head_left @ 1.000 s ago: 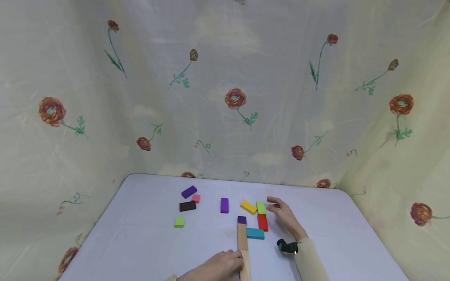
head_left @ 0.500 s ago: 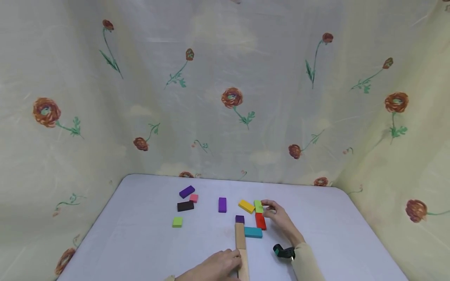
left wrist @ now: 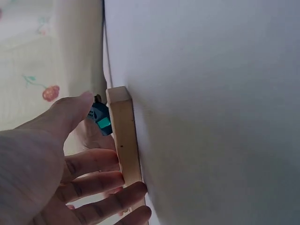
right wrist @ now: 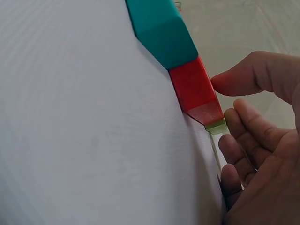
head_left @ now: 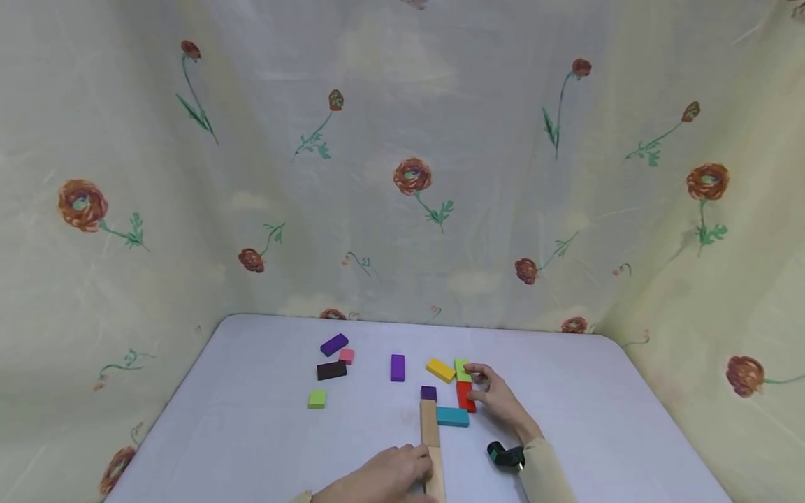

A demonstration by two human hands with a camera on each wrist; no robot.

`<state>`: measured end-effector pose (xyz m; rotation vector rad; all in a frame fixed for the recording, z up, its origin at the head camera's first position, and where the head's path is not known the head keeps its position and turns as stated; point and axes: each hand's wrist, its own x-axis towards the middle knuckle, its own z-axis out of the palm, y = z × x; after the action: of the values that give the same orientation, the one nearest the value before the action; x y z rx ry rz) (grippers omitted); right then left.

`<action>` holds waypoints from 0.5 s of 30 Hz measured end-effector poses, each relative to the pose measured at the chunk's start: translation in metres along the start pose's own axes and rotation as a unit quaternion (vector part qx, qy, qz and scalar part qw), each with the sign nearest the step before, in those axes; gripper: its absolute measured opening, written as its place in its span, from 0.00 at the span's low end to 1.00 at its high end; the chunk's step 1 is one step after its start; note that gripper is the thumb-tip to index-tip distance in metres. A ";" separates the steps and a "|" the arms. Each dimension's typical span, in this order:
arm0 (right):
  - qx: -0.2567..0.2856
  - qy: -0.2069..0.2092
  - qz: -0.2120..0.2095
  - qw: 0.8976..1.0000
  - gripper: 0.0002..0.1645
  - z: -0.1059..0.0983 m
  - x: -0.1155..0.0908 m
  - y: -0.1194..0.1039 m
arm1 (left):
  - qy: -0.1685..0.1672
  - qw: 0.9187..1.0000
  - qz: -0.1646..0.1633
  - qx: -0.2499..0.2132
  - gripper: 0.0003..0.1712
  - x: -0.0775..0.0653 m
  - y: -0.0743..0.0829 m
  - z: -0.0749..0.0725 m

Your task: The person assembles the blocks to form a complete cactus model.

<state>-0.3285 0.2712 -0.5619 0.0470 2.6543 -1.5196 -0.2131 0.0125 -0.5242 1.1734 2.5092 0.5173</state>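
My left hand (head_left: 391,475) rests at the near pale wooden block (head_left: 435,469), with its fingers extended along the block's side and the thumb apart in the left wrist view. A second wooden block (head_left: 430,423) continues that row, ending at a dark purple block (head_left: 428,393). On the right, my right hand (head_left: 499,402) reaches over a red block (right wrist: 193,84) and a lime green block (head_left: 462,369) set end to end. Its thumb tip is right at the red block, and its forefinger tip is at the green one. A teal block (head_left: 453,417) lies between the wooden row and the red block.
A yellow block (head_left: 441,370) sits beside the green one, and a purple block (head_left: 397,368) is farther left. At the left lie another purple block (head_left: 334,344), a pink block (head_left: 346,356), a black block (head_left: 331,370) and a small lime block (head_left: 317,399). Floral cloth hangs behind the table.
My right hand has moved left and toward me, from beside the green block onto the green and red blocks. The left hand stays at the wooden block. The head view has shifted slightly.
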 end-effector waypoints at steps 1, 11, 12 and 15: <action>-0.001 -0.001 0.000 1.000 0.32 0.000 0.000 0.000 | 0.004 1.000 -0.007 -0.005 0.22 0.000 0.000 -0.001; -0.011 0.001 -0.017 1.000 0.31 0.000 0.001 0.001 | 0.182 0.982 -0.042 -0.015 0.15 0.022 -0.007 -0.027; -0.011 0.002 -0.016 1.000 0.31 0.000 0.001 0.002 | 0.203 0.978 -0.046 -0.024 0.14 0.028 -0.009 -0.031; -0.009 -0.001 -0.014 1.000 0.32 0.000 0.000 0.003 | 0.251 0.964 -0.070 -0.046 0.17 0.045 -0.015 -0.042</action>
<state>-0.3285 0.2727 -0.5645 0.0066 2.6778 -1.5032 -0.2688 0.0312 -0.4997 0.9041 2.9164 0.9862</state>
